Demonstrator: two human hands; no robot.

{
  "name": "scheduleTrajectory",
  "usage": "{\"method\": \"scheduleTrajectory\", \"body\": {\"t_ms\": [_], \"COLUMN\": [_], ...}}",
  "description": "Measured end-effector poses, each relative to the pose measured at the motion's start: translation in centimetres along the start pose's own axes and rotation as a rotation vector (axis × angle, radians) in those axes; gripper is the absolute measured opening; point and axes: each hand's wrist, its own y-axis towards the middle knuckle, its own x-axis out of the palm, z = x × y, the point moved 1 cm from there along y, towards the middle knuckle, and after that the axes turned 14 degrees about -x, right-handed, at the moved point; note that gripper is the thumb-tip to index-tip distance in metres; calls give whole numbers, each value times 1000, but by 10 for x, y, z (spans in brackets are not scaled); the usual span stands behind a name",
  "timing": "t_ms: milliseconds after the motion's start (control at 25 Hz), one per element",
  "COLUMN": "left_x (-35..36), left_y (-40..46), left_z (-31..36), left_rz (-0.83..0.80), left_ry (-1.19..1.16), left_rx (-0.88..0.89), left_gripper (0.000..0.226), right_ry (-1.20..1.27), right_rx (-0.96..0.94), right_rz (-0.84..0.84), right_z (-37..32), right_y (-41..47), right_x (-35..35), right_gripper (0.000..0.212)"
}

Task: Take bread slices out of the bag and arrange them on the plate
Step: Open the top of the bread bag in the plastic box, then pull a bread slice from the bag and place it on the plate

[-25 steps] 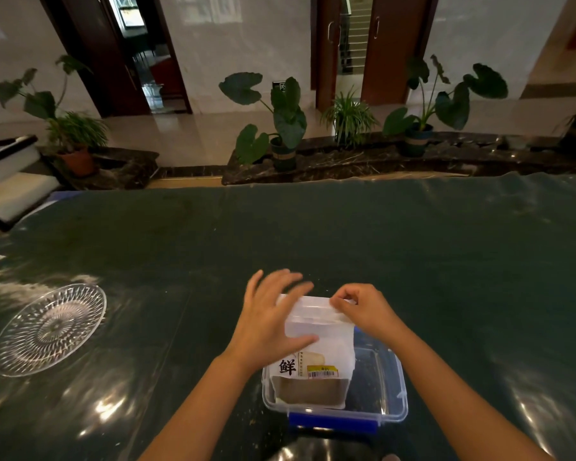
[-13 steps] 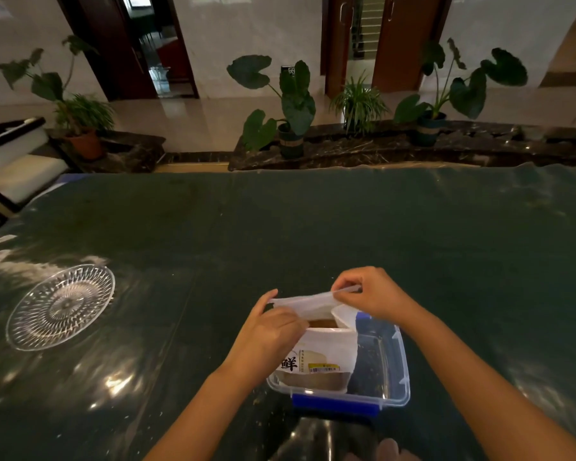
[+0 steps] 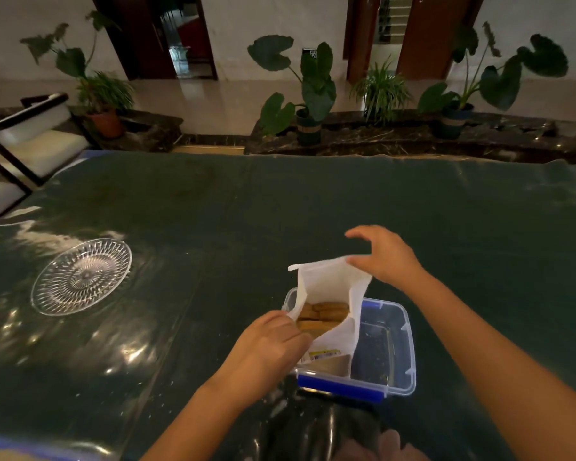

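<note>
A white bread bag stands with its mouth pulled wide inside a clear plastic box with blue clips. Brown bread slices show inside the bag. My left hand pinches the bag's near left rim. My right hand hovers at the bag's far right rim with fingers spread, its thumb touching the rim. A clear cut-glass plate lies bare on the table at the left, well apart from the box.
A dark green glossy cover spreads over the table. A chair stands past the table's far left corner. Potted plants line a ledge behind the far edge.
The bag's mouth has been pulled wide, so the bread now shows. My right hand has loosened from pinching the rim to spread fingers. The camera has tilted closer.
</note>
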Motion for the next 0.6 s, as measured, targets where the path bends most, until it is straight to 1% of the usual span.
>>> {"method": "scheduleTrajectory", "body": {"t_ms": [40, 80, 120, 160, 200, 240, 280, 320, 360, 400, 440, 480, 520, 560, 600], "left_x": [1, 2, 3, 3, 3, 2, 0, -3, -8, -13, -19, -24, -24, -22, -17], "left_y": [1, 2, 2, 1, 1, 1, 0, 1, 3, 9, 19, 32, 47, 61, 72], "left_z": [3, 6, 8, 10, 11, 13, 15, 17, 18, 19, 18, 16, 14, 14, 15], "left_rz": [-1, -5, -11, -24, -30, -32, -26, -9, 35, 98, 157, 161, 100, -2, -107], "left_ry": [-1, 0, -1, 2, 15, 30, 29, 12, -27, -75, -94, -64, 25, 136, 216], "left_rx": [1, 3, -3, -14, -21, -27, -41, -76, -150, -281, -455, -636, -769, -851, -884], "left_gripper": [17, 18, 18, 18, 19, 18, 16, 10, 7, 17, 29, 39, 48, 54, 56], "right_ry": [-45, -52, -59, -106, -181, -263, -323, -363, -396, -422, -440, -445, -448, -460, -477], "right_rx": [-168, -349, -483, -545, -539, -509, -470, -438, -424, -425, -424, -410, -389, -371, -361], "right_rz": [23, 8, -85, -236, -391, -506, -568, -590, -591, -581, -573, -574, -581, -589, -592], "right_z": [-13, -26, -38, -46, -48, -45, -38, -31, -26, -21, -19, -17, -17, -17, -19], "right_y": [-6, -13, -21, -29, -35, -38, -40, -40, -41, -42, -42, -43, -43, -42, -42], "right_x": [1, 4, 9, 16, 21, 23, 23, 20, 18, 18, 18, 20, 22, 24, 25], "right_gripper": [27, 22, 13, 7, 9, 15, 25, 37, 50, 62, 73, 83, 91, 97, 100]}}
